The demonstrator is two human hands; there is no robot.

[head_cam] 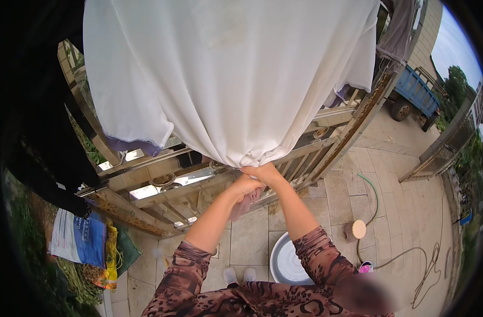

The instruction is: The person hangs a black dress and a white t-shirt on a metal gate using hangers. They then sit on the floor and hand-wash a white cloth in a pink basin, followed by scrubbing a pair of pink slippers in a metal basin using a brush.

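Note:
A large white cloth garment [225,79] with purple edging at its lower corners hangs in front of me over a metal gate. Its lower hem is gathered into a bunch, and both my hands are closed on it. My right hand [264,173] grips the bunch just under the folds. Directly below and touching it, my left hand [247,186] is closed on the end of the gathered cloth. A pinkish, sheer piece of cloth [245,204] hangs below my left hand.
A metal basin [285,259] stands on the tiled floor near my feet. To the right are a small stool [354,230], a green hose [374,190] and a blue trailer [416,89]. Sacks [82,237] lie at the left beside dark hanging clothes [47,119]. The metal gate [158,198] spans the front.

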